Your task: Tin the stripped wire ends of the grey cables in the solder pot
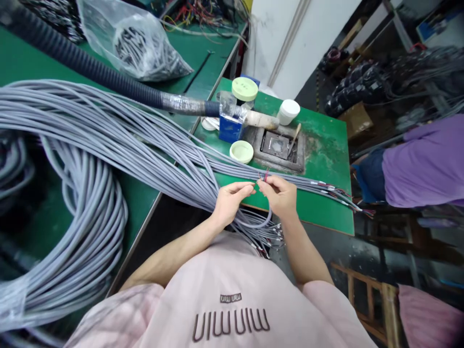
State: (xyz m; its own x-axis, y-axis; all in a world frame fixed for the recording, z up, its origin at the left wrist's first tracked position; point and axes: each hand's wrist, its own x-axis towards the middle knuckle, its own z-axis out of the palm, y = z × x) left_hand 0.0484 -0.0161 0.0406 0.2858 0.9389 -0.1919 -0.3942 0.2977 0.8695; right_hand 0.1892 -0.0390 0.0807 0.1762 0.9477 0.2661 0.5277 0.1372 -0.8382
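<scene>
My right hand (281, 194) is closed in a pinch on the end of a grey cable (268, 218), which loops down beneath it. Thin red and other coloured wires (267, 175) stick up at its fingertips. Just left of it, my left hand (232, 200) pinches what looks like one thin wire of that end; the fingers hide most of it. Right behind my hands, a bundle of grey cables (232, 168) crosses the green board, its stripped coloured ends (344, 195) lying at the right. More cable ends (271, 235) hang below my hands.
Beyond the bundle is a square metal pot (277, 145) with a stick (294, 139) leaning in it. A hose nozzle (263, 119), blue box (231, 128), green lid (241, 152) and white jar (289, 111) surround it. Coiled cables (90, 217) fill the left; a person in purple (424, 164) is at right.
</scene>
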